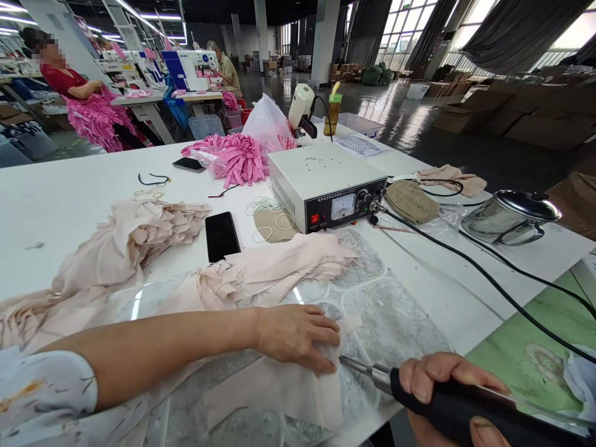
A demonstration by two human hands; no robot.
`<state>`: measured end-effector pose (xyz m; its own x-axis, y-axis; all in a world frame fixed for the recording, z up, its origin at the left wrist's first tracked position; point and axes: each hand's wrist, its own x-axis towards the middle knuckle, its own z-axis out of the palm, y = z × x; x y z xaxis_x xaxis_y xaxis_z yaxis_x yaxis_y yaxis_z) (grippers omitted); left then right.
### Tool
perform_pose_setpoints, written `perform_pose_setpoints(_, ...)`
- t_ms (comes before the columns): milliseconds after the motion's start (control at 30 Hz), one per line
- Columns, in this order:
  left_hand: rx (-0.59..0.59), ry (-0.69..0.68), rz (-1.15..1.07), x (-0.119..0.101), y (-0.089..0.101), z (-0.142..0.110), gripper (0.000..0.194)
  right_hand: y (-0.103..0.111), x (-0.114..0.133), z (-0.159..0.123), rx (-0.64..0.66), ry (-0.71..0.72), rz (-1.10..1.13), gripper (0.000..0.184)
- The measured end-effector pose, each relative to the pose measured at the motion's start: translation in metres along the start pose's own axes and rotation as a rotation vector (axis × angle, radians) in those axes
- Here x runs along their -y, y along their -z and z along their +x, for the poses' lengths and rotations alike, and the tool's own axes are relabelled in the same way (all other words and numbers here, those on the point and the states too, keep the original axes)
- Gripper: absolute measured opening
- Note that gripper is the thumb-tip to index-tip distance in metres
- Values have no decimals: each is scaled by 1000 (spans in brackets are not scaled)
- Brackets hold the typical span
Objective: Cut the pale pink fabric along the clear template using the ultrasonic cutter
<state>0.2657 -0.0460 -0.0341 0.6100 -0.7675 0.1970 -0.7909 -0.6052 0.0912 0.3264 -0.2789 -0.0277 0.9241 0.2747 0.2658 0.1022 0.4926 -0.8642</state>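
My left hand (295, 335) lies flat, fingers stretched, pressing a thin beige fabric piece (270, 391) against a clear, grey-marbled mat (395, 310). Wrapped around the black handle of a handheld cutter (465, 406) is my right hand (426, 372), at the lower right. The cutter's narrow metal tip points left, beside the fabric edge and close to my left fingertips; whether it touches the cloth I cannot tell. A pile of beige fabric strips (288, 261) lies just beyond my left hand. More bunched beige fabric (112, 248) is at the left.
A white control box (326, 174) with a dial and black cable (447, 254) stands behind the mat. Around it are a black phone (222, 236), pink strips (242, 158), a drink bottle (333, 112) and a glass pot (507, 217). Two people work at the far left.
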Motion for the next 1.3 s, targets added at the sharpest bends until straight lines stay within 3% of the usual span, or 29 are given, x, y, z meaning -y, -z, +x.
perform_pose_setpoints(200,-27,-18,20,0,1,1,15,0,0,2,21,6,-7,21)
perform_pose_setpoints(600,54,-33,11,0,2,0,21,-1,-2,2,-7,33,9,18)
perform_pose_setpoints(967,43,-55,22,1,2,2,24,-2,0,3,35,22,-3,20)
perform_pose_setpoints(1300,5,-68,14,1,-1,0,19,-4,-2,5,-10,20,20,21)
